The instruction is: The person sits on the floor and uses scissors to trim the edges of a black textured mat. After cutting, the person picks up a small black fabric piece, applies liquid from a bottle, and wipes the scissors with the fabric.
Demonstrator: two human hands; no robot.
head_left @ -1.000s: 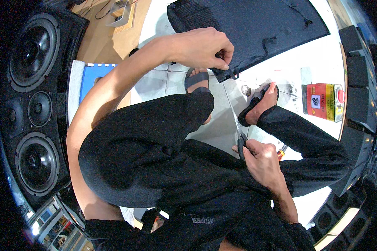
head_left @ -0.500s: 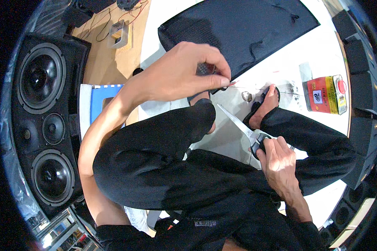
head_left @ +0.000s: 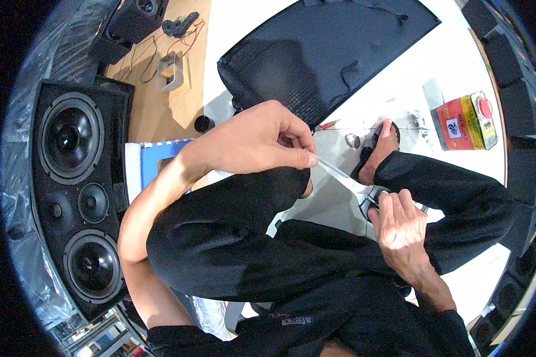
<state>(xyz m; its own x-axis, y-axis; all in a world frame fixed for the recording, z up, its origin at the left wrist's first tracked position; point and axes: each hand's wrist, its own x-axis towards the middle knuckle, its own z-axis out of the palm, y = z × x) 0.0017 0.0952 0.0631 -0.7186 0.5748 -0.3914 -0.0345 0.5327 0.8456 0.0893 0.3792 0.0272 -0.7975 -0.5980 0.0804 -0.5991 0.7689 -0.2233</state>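
In the head view, the right hand [head_left: 402, 226] was wrapped around the handles of the scissors [head_left: 347, 182], gripping them above the right thigh, with the blades slanting up and leftward between the knees. The blades looked closed, or nearly so. The left hand [head_left: 256, 140] reached across above the left knee, its thumb and forefinger bent toward each other right at the blade tips; whether they pinched the metal, a scrap or nothing could not be told.

The mesh-covered black panel [head_left: 333, 62] lay on the white floor beyond the left hand, its near corner close to the fingers, with a loose dark strip [head_left: 349, 74] curling on its surface. The red-and-yellow tin [head_left: 463, 123] stood off to the right, well apart from both hands.

Done well, this step seemed to call for a steady right grip with the blades kept shut while the left fingertips were so near the points, and for contact on the flat of the steel rather than along an edge. Holding the points clear of the thighs and the panel's mesh also looked wise, since a slip could have nicked skin or snagged the covering.
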